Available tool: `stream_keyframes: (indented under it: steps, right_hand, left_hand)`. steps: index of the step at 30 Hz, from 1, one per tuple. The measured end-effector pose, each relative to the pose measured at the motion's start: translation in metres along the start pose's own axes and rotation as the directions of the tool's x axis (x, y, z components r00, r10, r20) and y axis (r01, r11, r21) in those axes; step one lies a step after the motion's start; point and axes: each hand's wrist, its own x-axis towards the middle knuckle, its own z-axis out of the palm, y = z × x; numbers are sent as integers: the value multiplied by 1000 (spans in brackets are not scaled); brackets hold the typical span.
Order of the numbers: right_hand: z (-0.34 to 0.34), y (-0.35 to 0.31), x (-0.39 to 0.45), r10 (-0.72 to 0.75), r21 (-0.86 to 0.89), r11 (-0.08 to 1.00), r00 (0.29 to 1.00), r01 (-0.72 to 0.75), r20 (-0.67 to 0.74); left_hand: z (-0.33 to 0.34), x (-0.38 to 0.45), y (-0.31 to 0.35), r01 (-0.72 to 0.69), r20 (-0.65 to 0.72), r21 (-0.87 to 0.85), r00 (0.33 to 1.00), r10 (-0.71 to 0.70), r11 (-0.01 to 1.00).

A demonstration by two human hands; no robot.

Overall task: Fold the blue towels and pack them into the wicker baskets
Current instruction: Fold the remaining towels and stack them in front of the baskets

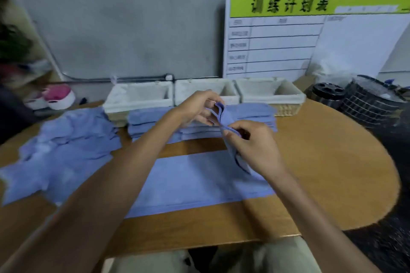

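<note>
Head view: a blue towel (199, 182) lies flat on the round wooden table (332, 162), its long axis running left to right, with its right end lifted. Both hands pinch that raised edge: the left hand (195, 106) holds the far corner, the right hand (255, 144) the near corner, fingers curled on the hem. The free length lies to the left of both hands. Beyond sit folded towels (155, 122), three lined wicker baskets (137, 97), and an unfolded heap (62, 146) at left.

Whiteboard (310, 35) cut off right, small print blurred, towel pile (60, 153) smeared
</note>
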Motion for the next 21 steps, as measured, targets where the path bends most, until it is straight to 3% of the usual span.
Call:
stream_keyframes:
  steps: [6,13,18,21]
  right_hand:
    - [109,-67,-4,-65,150,988,989,44,133]
    - [199,-117,-20,-79,360,932,947,-41,312]
    - [250,-123,-36,-55,386,915,914,-115,403]
    - [277,-120,-48,-64,233,970,844,-73,533]
  left_hand:
    - [-114,-85,-26,161,-49,-24,986,-162,987]
    - [-196,-158,-64,200,-170,58,968,-187,978]
    - [-227,-185,-101,261,-276,350,946,-167,900]
    - [-228,-196,-135,240,-232,656,966,-112,715]
